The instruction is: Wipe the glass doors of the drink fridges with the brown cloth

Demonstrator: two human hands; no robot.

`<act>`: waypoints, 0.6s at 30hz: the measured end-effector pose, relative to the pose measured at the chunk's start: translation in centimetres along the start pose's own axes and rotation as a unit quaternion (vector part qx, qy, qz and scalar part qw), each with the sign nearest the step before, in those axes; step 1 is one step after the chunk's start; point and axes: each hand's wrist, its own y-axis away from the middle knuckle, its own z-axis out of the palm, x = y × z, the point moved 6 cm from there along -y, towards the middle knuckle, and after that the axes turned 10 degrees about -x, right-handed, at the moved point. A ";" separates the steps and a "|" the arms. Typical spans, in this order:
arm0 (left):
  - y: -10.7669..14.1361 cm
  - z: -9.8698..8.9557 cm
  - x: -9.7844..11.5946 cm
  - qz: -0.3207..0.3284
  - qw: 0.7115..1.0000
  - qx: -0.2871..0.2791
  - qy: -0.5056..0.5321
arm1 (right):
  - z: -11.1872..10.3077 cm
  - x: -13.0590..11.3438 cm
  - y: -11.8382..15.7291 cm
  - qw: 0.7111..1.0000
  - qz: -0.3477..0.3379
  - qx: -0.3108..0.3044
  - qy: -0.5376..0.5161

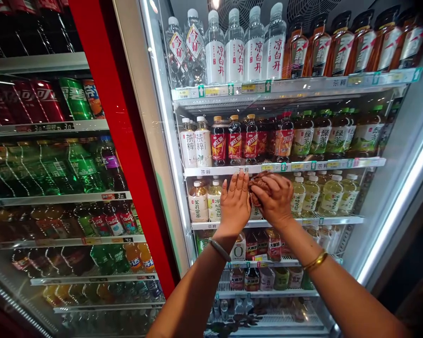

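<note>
Both arms reach up toward a lit drinks cooler. My left hand (234,204) lies flat with its fingers stretched upward, over the third shelf from the top, and holds nothing. Just right of it, my right hand (275,196) is closed on a crumpled brown cloth (261,184), which bulges out between the two hands. Behind the hands are a shelf edge (324,164) with price tags and rows of bottles. Pale yellow bottles (332,195) stand right of my right hand, and white-capped bottles (198,202) left of my left hand.
Water bottles (234,51) and amber bottles (319,49) fill the top shelf. Below are red-labelled tea bottles (234,141) and green-labelled ones (303,134). A red cooler frame (127,141) divides this cooler from another on the left, holding cans and green bottles (81,164).
</note>
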 end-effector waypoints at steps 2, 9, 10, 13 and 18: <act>0.7 0.2 0.1 0.000 1.000 0.009 -0.004 | -0.5 2.3 -1.9 1.000 -0.001 0.025 0.000; 1.6 0.8 0.2 -0.007 1.000 0.014 -0.017 | -0.5 0.3 3.0 0.991 0.106 0.084 0.001; 1.7 0.9 0.2 -0.006 1.000 0.012 -0.021 | -0.2 -0.9 3.7 0.993 0.097 0.071 -0.006; 1.8 1.0 0.2 -0.002 1.000 0.011 -0.028 | 0.5 -2.4 2.5 0.998 0.028 0.040 -0.029; 1.7 0.7 0.3 -0.004 0.999 0.022 -0.035 | -0.6 3.0 -3.2 0.997 0.006 0.076 -0.016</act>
